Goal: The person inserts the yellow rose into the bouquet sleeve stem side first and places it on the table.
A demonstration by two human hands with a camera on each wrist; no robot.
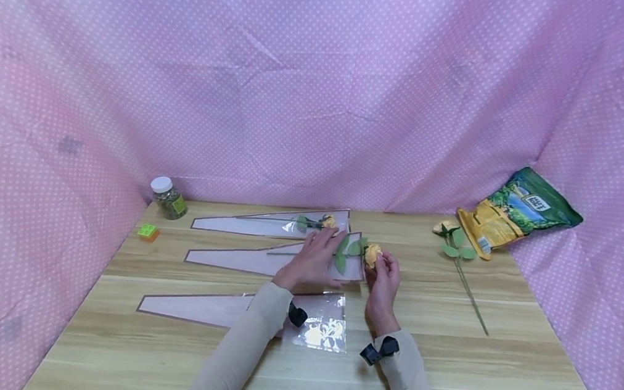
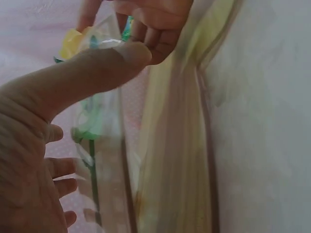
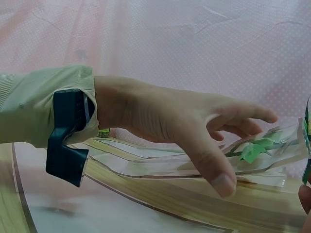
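My right hand [image 1: 384, 283] pinches the head of a yellow artificial rose [image 1: 371, 255] at the wide right end of the middle clear flower sleeve [image 1: 234, 259]. The rose's stem and green leaves [image 3: 256, 150] lie within the sleeve, while the bloom sticks out at its mouth. My left hand [image 1: 314, 260] spans the sleeve with thumb and fingers spread and fairly straight; the thumb [image 2: 104, 70] lies over it in the left wrist view. The left hand hides part of the stem.
Behind lies another sleeve [image 1: 220, 225] holding a rose [image 1: 329, 222]; a third sleeve [image 1: 196, 308] lies in front. On the right are a loose rose [image 1: 466, 280] and a green-yellow bag [image 1: 516, 213]. A white-lidded jar [image 1: 169, 198] and small coloured blocks [image 1: 148, 232] stand at left.
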